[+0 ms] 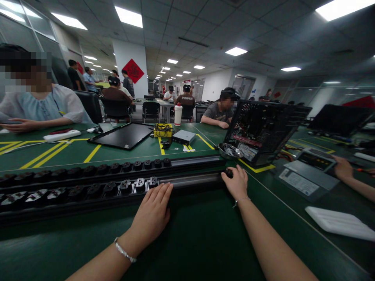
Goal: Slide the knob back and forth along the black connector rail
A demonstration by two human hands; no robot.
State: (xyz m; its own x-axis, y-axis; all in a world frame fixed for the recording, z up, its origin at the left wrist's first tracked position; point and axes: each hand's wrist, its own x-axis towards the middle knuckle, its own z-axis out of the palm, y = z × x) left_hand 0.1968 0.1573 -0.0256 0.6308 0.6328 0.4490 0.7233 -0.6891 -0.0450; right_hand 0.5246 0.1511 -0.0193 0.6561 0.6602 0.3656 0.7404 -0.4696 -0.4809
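Two long black rails (pixel 193 180) lie side by side on the green table, running from the left edge to the middle. Rows of black plug-like pieces (pixel 110 188) with metal pins fill their left and middle stretches. My left hand (pixel 154 207) rests flat on the near rail, its stretched fingers beside the last piece in the row. At that rail's right end my right hand (pixel 236 181) is closed round a small black part (pixel 227 173); its exact kind is hidden by the fingers. The far rail (pixel 196 160) lies just behind, untouched.
A metal bowl (pixel 230 150) and an open computer case (pixel 260 128) stand beyond my right hand. Further right are a power supply unit (pixel 307 175), white foam (pixel 340 222) and a co-worker's hand (pixel 344 168). A flat screen (pixel 125 136), yellow basket (pixel 163 130) and bottle (pixel 177 114) stand behind.
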